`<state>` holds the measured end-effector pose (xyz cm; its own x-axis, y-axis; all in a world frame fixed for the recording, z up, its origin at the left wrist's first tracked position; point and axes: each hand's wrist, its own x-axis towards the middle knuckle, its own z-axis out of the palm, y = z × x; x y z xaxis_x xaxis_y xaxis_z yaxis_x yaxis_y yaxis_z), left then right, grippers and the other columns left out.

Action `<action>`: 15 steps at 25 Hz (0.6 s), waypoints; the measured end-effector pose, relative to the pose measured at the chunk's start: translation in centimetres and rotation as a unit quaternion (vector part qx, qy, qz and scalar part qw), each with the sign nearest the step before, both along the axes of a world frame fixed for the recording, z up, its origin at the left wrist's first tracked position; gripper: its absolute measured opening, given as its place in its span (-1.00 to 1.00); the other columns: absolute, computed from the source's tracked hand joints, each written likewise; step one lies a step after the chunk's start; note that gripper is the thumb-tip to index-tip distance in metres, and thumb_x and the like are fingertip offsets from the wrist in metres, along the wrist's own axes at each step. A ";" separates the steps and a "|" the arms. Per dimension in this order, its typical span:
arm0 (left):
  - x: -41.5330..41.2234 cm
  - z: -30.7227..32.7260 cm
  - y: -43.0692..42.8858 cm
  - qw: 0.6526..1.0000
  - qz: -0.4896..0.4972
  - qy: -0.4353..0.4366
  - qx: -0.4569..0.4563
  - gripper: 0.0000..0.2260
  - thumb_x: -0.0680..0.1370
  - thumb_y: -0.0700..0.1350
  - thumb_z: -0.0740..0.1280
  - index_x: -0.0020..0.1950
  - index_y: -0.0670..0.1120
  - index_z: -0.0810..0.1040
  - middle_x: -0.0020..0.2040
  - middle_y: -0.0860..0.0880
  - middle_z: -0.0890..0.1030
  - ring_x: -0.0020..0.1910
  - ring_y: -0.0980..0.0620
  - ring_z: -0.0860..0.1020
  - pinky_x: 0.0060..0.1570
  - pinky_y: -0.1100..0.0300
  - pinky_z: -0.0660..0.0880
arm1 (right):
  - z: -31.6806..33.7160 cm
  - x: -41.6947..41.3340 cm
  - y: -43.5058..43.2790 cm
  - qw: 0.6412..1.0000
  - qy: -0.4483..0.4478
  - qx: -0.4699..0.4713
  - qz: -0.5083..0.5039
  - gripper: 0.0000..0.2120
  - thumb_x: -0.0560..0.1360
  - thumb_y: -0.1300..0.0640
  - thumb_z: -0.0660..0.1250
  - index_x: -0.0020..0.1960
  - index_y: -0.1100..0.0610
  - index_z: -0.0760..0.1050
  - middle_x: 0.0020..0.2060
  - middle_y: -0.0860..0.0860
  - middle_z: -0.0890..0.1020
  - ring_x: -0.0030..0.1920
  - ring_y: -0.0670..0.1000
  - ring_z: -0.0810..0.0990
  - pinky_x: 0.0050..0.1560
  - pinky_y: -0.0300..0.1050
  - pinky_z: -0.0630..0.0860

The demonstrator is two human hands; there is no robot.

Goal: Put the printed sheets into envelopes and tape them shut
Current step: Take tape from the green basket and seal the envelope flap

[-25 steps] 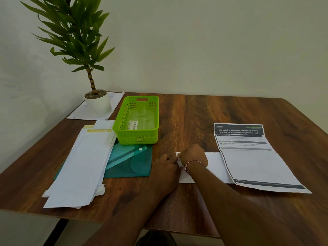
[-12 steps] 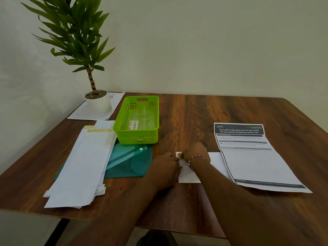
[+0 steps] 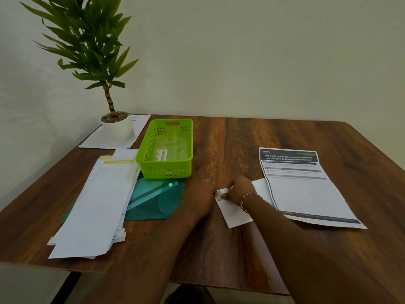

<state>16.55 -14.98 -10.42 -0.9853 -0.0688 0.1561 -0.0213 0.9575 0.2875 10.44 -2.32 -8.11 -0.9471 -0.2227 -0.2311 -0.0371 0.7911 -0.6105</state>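
A white envelope (image 3: 235, 212) lies flat on the wooden table (image 3: 241, 139), its right end tucked under a printed sheet (image 3: 304, 189) with a dark header. My left hand (image 3: 202, 197) and my right hand (image 3: 238, 190) meet at the envelope's left end, fingers pinching its small flap or a bit of tape there; which one I cannot tell. A red and white thread bracelet circles my right wrist. A stack of long white envelopes (image 3: 96, 207) lies at the left.
A lime green plastic basket (image 3: 153, 167) stands behind my hands, on a teal plastic folder (image 3: 153, 202). A potted plant (image 3: 116, 128) sits on papers at the back left corner. The table's front edge runs close below my forearms.
The envelope's left end has turned slightly, so it now lies at a slant. Both hands stayed at that end, working the small flap.
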 end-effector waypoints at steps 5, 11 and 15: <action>0.1 0.5 0.6 0.998 0.033 -0.015 -0.046 -0.68 0.53 0.09 0.20 -0.06 -0.11 0.62 0.01 -0.09 0.49 0.02 -0.07 0.48 -0.13 0.06 0.44 | 1.2 -0.5 0.7 0.995 -0.054 0.043 0.071 -0.69 0.44 0.18 0.43 0.12 0.31 0.57 0.09 0.20 0.63 0.14 0.18 0.60 0.21 -0.02 0.53; 0.4 0.2 0.5 0.998 0.028 -0.032 -0.035 -0.66 0.54 0.17 0.20 0.14 0.02 0.60 0.08 -0.04 0.44 0.10 -0.04 0.40 0.00 0.04 0.46 | 0.3 -1.0 -0.1 0.998 -0.024 0.054 0.023 -0.65 0.43 0.00 0.43 0.05 0.24 0.54 -0.04 0.14 0.64 -0.25 0.03 0.55 -0.23 -0.22 0.49; 0.7 -0.2 0.2 0.997 0.067 -0.046 -0.008 -0.61 0.50 0.27 0.19 0.18 0.11 0.57 0.10 -0.03 0.42 0.11 -0.03 0.37 0.07 -0.03 0.45 | 0.1 -1.1 -0.4 0.998 -0.009 0.066 -0.018 -0.63 0.42 -0.03 0.43 0.07 0.23 0.56 -0.02 0.12 0.65 -0.15 0.04 0.58 -0.10 -0.18 0.49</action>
